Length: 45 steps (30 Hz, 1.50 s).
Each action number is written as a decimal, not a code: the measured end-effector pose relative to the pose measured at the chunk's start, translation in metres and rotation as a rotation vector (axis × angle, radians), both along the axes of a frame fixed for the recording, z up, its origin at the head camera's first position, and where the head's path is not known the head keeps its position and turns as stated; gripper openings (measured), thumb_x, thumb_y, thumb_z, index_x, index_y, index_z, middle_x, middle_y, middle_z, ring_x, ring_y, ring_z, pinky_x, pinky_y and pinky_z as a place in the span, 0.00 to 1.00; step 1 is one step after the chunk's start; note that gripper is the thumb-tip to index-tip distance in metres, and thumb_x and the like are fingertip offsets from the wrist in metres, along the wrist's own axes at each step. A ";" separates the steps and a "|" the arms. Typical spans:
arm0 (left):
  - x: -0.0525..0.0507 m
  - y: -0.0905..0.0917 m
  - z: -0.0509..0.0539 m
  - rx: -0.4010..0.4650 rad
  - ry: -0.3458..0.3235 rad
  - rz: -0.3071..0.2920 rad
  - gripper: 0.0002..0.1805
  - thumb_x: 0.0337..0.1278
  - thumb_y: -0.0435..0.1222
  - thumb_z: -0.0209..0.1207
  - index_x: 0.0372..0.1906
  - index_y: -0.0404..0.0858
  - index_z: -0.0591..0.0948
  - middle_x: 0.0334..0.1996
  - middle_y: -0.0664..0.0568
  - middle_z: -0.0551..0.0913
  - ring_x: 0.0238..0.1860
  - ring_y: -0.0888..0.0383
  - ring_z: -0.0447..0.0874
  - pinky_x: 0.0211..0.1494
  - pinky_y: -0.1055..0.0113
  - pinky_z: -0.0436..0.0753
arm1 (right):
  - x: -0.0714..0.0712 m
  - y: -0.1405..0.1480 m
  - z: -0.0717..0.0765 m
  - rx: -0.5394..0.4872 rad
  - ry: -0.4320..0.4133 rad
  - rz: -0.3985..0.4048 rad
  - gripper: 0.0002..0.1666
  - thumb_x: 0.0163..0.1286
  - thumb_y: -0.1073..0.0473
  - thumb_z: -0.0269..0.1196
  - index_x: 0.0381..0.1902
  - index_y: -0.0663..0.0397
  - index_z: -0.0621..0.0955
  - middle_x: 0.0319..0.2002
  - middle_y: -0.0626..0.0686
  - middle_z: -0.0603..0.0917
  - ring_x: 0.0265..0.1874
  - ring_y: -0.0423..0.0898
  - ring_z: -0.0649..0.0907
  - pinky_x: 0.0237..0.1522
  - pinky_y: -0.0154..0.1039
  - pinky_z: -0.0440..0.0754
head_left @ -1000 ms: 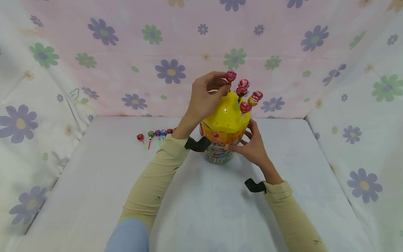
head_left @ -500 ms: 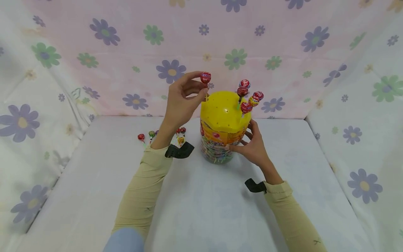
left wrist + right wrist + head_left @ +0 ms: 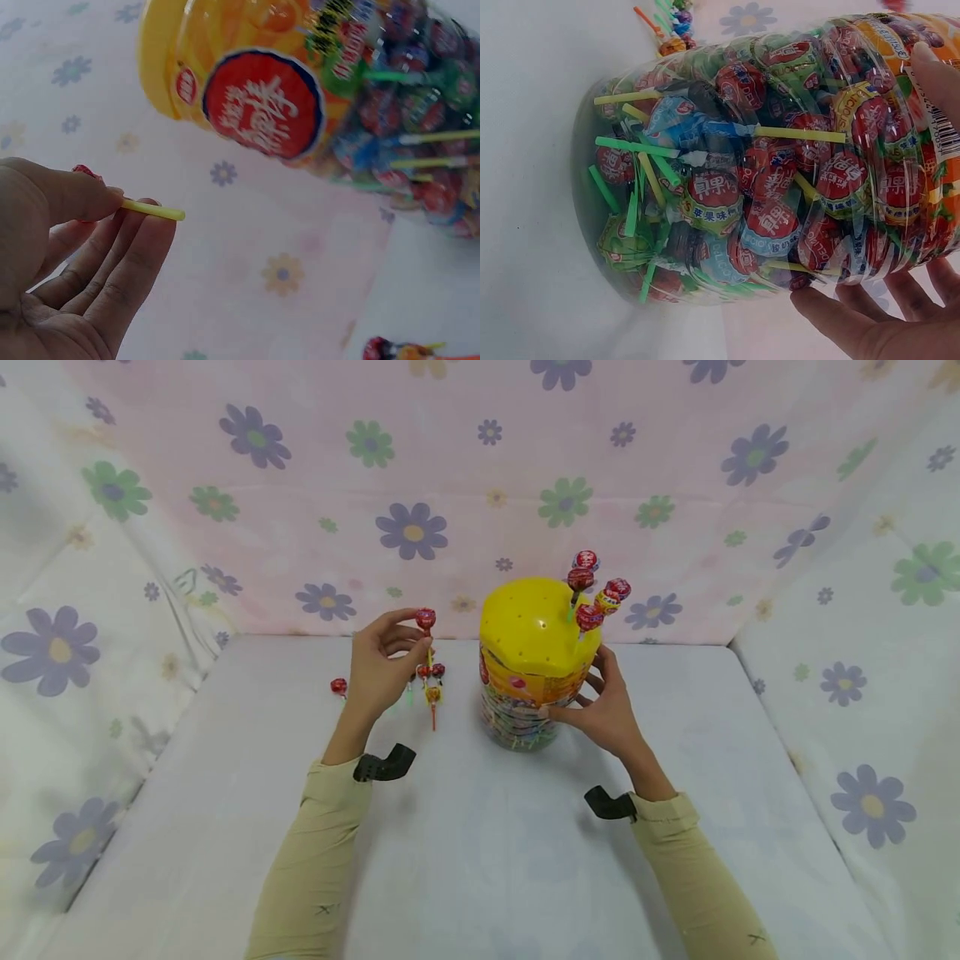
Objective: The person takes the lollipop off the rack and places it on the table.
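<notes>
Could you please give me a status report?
Left hand pinches red-wrapped, yellow-sticked lollipop. Right hand holds yellow-lidded, clear plastic jar. Loose wrapped lollipops left of jar.

Back curtain: pale pink, printed with purple, green and orange flowers, faintly creased. Left curtain and right curtain: white, similar print; left one wrinkled. Tabletop: white, back edge along pink curtain, side edges along white ones.

Soft light, faint shadows, L-wrist pic dim.
</notes>
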<state>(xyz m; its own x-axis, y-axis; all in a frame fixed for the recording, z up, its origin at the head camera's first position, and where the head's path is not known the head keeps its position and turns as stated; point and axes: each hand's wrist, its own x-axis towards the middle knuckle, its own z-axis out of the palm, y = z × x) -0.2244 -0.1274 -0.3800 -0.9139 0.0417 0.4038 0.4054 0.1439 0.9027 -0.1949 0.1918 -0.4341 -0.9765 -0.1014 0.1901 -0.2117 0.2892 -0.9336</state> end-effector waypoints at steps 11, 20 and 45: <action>0.002 -0.028 -0.088 -0.184 -0.404 0.069 0.22 0.67 0.29 0.62 0.63 0.28 0.76 0.45 0.30 0.85 0.39 0.50 0.91 0.43 0.57 0.90 | 0.001 0.000 0.002 0.004 -0.003 0.002 0.60 0.57 0.64 0.78 0.78 0.46 0.55 0.71 0.58 0.65 0.72 0.62 0.69 0.64 0.63 0.77; 0.000 -0.025 -0.119 -0.268 -0.480 0.155 0.21 0.64 0.29 0.64 0.60 0.28 0.78 0.42 0.32 0.87 0.29 0.56 0.89 0.30 0.74 0.84 | 0.001 0.000 0.001 0.004 -0.015 0.004 0.61 0.57 0.63 0.78 0.79 0.45 0.54 0.72 0.57 0.64 0.72 0.62 0.69 0.64 0.62 0.77; 0.006 -0.023 -0.101 -0.357 -0.437 0.230 0.25 0.60 0.31 0.68 0.59 0.23 0.78 0.36 0.32 0.88 0.24 0.52 0.89 0.39 0.54 0.90 | 0.002 0.000 0.001 0.005 -0.014 -0.003 0.60 0.57 0.63 0.78 0.78 0.45 0.55 0.71 0.57 0.65 0.72 0.62 0.69 0.64 0.63 0.77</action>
<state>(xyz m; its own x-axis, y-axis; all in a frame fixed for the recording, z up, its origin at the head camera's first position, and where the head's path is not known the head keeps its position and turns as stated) -0.2182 -0.1506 -0.4815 -0.9935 -0.1129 -0.0133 -0.0693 0.5085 0.8583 -0.1934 0.1914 -0.4332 -0.9794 -0.0991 0.1759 -0.1977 0.2949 -0.9349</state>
